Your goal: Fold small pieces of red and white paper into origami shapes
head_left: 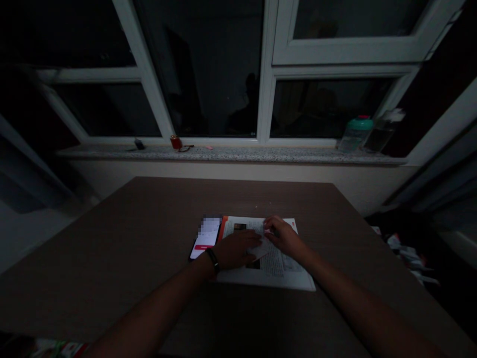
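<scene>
A printed booklet (pixel 276 276) with an orange left edge lies on the brown table (pixel 122 258). Over its middle rests a small pale sheet of paper (pixel 263 250). My left hand (pixel 236 249), with a dark band at the wrist, lies flat on the booklet and the small sheet, fingers stretched to the right. At the sheet's upper right, my right hand (pixel 281 233) has its fingers pinched on the paper's edge, near a small pinkish spot. Left of the booklet, close to my left wrist, is a phone (pixel 202 241) with a lit screen.
Beyond the table, a granite windowsill (pixel 231 155) holds a red item (pixel 175 142), a small dark bottle (pixel 139 144), a teal-lidded bottle (pixel 356 134) and a clear bottle (pixel 382 132). Papers or bags (pixel 410 256) are at the far right, beyond the table's edge.
</scene>
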{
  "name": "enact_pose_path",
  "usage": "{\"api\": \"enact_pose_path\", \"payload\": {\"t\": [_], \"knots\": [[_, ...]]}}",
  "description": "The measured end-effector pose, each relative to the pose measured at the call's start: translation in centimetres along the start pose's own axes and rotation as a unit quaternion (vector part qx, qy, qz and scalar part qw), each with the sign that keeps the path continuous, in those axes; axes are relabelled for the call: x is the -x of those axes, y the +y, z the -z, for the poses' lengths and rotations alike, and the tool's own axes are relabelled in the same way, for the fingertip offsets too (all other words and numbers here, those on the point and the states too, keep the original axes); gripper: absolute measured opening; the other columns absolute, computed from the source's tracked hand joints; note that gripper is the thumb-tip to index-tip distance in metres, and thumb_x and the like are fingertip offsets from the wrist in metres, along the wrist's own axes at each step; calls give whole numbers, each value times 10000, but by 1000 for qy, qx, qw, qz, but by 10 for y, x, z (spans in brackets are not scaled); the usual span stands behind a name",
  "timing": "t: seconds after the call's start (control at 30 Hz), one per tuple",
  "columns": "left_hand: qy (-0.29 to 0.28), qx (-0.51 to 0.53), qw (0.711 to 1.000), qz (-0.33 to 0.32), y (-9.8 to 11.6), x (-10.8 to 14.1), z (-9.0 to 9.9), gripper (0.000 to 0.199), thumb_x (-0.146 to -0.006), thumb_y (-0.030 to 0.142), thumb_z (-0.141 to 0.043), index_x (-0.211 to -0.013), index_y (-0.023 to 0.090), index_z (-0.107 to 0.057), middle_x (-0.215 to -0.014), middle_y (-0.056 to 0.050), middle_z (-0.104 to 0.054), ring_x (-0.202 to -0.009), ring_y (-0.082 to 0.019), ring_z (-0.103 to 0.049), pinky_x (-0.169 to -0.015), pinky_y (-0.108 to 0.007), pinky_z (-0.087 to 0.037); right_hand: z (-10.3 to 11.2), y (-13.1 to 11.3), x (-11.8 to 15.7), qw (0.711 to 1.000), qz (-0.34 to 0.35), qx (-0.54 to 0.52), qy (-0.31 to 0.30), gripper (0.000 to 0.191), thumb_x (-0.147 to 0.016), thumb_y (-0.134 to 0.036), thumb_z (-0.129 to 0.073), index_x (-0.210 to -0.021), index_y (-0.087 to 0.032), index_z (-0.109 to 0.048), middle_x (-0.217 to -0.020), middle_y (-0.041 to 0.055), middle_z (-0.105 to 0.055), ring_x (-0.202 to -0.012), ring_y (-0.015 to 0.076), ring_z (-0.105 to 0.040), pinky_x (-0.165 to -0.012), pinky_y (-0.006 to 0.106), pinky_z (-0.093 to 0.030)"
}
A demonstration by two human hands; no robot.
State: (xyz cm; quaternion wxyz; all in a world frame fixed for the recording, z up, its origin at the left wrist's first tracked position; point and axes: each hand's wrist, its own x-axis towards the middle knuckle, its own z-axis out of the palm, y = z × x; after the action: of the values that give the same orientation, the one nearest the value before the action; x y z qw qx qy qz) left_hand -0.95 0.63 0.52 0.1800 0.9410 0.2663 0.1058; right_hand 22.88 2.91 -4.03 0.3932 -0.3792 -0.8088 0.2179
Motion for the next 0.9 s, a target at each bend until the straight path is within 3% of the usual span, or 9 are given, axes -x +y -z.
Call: {"api": "enact_pose_path", "payload": {"t": [0.43,0.7,0.9], "knots": [[0,13,1000,5,0,0,0,477,-860,261,-663,-1323,216,-555,-1414,-102,-522,-1299,-272,-491,-1096,-413,-384,3,-10,9,996,34,-27,-73,173,-834,-91,-591,-896,-229,-508,-1088,59,-556,-999,188,-576,-871,338,-469],[3,10,1000,7,3,0,2,452,-859,250,-664,-1299,202,-570,-1406,-112,-532,-1314,-273,-480,-1100,-412,-382,0,-7,3,1000,14,15,-21,172,-856,-101,-560,-958,-234,-522,-1076,69,-535,-997,204,-562,-873,359,-466],[2,8,1000,10,3,-1,1,451,-857,261,-663,-1295,196,-575,-1394,-116,-541,-1303,-271,-492,-1093,-406,-391,1,-4,0,999,26,-12,-24,198,-796,-78,-605,-884,-228,-510,-1050,61,-550,-975,200,-578,-862,362,-474]]}}
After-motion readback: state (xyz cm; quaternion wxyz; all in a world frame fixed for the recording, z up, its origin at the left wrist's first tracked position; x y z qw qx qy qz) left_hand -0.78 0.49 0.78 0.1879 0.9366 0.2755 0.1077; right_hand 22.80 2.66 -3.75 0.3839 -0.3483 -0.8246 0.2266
